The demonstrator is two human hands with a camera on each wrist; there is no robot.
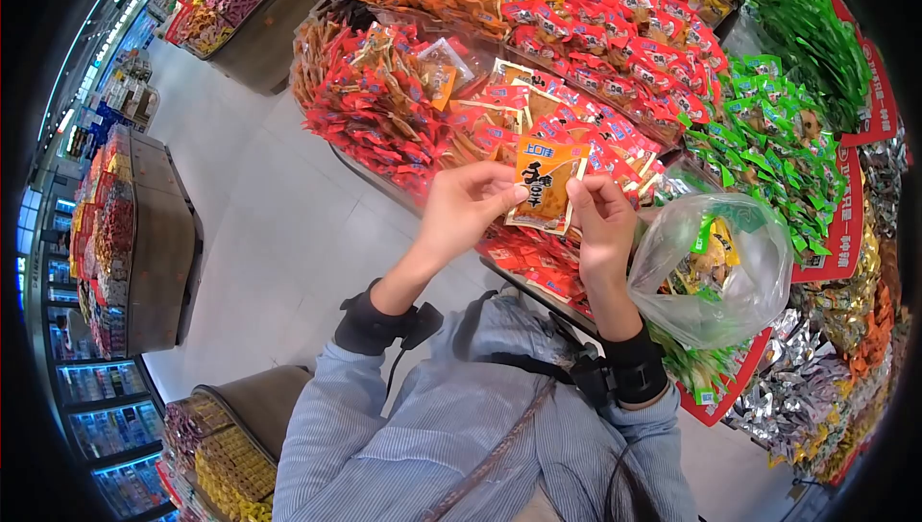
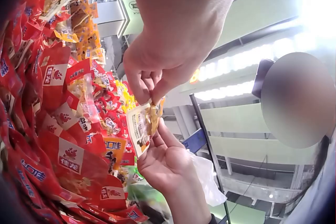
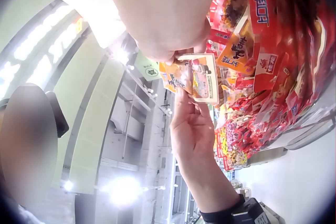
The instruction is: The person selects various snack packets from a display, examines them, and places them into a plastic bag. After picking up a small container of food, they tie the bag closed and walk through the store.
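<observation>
Both hands hold a small orange snack packet (image 1: 549, 186) upright in front of the body, over the bulk display. My left hand (image 1: 463, 210) pinches its left edge between thumb and fingers. On the opposite edge, my right hand (image 1: 605, 226) pinches it the same way. In the left wrist view the packet (image 2: 140, 127) shows a pale printed back with my right hand (image 2: 169, 165) below it. The right wrist view has the packet (image 3: 190, 78) between the right hand above and my left hand (image 3: 192, 132) below. A clear plastic bag (image 1: 663, 243) with a few packets inside hangs beside the right forearm.
Red packets (image 1: 384, 119) heap up under and beyond the hands. Green packets (image 1: 768, 147) fill bins to the right, with red sign strips (image 1: 850, 205) along them. More display stands (image 1: 144, 234) rise from the pale floor (image 1: 259, 195) on the left.
</observation>
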